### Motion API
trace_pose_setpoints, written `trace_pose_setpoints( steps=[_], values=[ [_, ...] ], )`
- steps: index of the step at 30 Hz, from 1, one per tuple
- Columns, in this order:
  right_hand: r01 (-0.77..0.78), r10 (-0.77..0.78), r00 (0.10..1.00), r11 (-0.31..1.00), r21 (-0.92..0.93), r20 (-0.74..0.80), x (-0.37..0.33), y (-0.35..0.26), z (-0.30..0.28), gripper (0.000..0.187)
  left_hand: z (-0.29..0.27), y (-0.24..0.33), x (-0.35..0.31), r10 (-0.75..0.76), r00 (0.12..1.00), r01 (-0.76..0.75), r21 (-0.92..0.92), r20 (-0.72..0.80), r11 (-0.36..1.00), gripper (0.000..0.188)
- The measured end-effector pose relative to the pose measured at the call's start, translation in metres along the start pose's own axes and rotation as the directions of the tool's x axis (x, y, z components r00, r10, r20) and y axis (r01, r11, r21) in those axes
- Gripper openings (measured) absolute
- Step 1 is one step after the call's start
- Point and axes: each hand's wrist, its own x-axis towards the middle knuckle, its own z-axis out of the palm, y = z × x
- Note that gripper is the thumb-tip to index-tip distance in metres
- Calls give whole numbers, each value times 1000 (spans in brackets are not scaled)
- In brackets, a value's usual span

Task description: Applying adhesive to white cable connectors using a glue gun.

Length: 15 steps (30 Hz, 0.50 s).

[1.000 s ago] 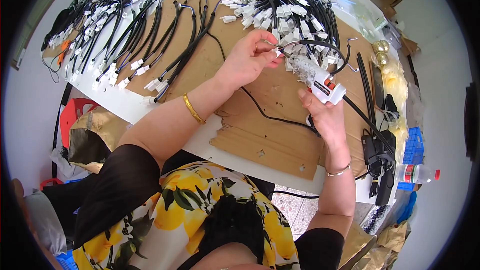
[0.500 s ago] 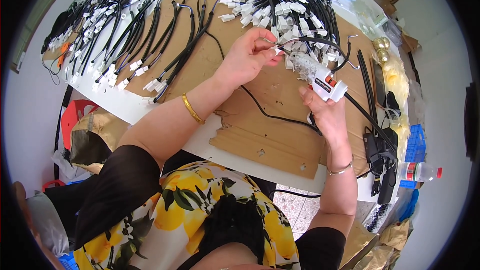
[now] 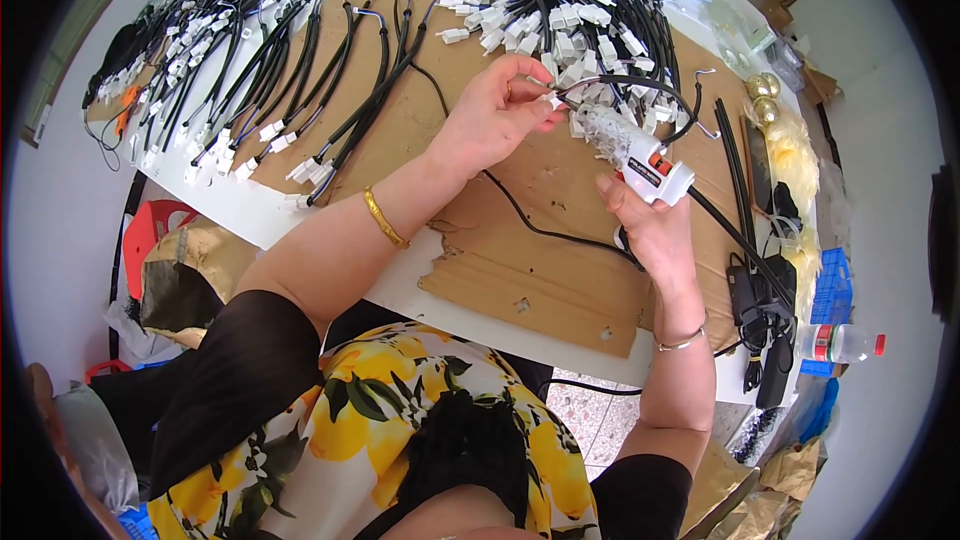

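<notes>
Between the fingertips of my left hand (image 3: 488,122) is a small white plastic connector (image 3: 554,101), mostly hidden by the fingers. A black cable (image 3: 640,80) arcs away from it to the right, with a bare-wired end near the right side. My right hand (image 3: 655,230) is wrapped around a white glue gun (image 3: 650,168) with an orange part. Its front is crusted with clear glue and points up and left, close to the connector. Whether its tip touches the connector, I cannot tell. A black stick or cord runs from the gun's back.
Brown cardboard (image 3: 540,285) covers the white table. A heap of black cables with white connectors (image 3: 560,20) lies just beyond my hands, and rows of similar cables (image 3: 270,80) lie left. On the right are black power adapters (image 3: 760,310) and a plastic bottle (image 3: 845,343).
</notes>
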Motion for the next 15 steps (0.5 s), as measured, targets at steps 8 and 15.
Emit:
trace_pose_setpoints(
  steps=[8,15],
  values=[
    [-11,10,999,999,-42,-46,-1,-4,2,17,0,1,0,-9,1000,9,-21,5,1000,21],
    [9,-9,1000,1000,-4,-28,-2,-4,1,11,1,-3,2,41,999,-41,44,-3,998,22]
  ],
)
